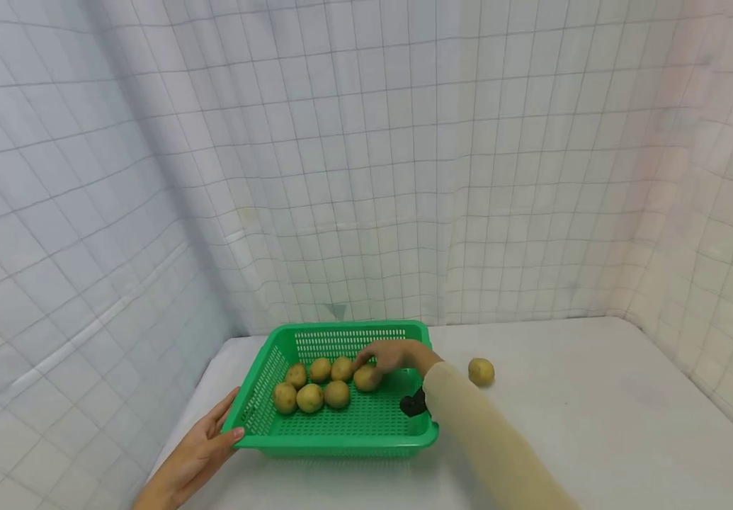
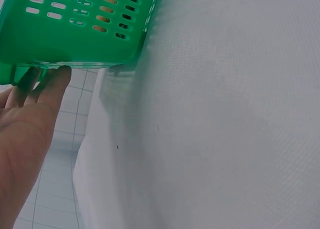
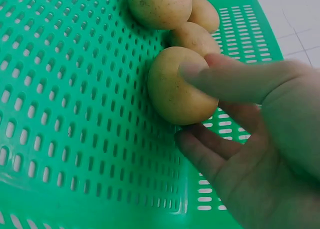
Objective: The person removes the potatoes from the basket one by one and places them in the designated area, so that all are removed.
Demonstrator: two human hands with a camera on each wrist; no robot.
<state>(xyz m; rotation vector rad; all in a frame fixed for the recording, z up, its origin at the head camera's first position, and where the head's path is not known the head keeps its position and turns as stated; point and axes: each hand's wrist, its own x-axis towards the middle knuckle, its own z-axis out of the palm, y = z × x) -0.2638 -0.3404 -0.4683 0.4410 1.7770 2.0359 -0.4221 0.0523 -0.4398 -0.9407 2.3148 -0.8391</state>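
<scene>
A green perforated plastic basket (image 1: pixel 341 441) stands on the white-covered table with several potatoes (image 1: pixel 310 398) grouped in its left half. Inside it, my right hand (image 1: pixel 388 355) holds a potato (image 3: pixel 175 89) beside the others. The right wrist view shows the thumb on this potato's upper side and the other fingers curled around and beneath it, close to the basket's floor. At the basket's near left corner is my left hand (image 1: pixel 197 446), with its thumb on the rim and its fingers along the outer side. The left wrist view shows the fingertips (image 2: pixel 62 74) against the basket's edge.
One more potato (image 1: pixel 481 372) lies on the table (image 1: pixel 570 411) to the right of the basket. White sheets with a grid pattern (image 1: pixel 353 177) hang behind and on both sides. A small black device (image 1: pixel 413 404) shows by the right sleeve, over the basket's right end.
</scene>
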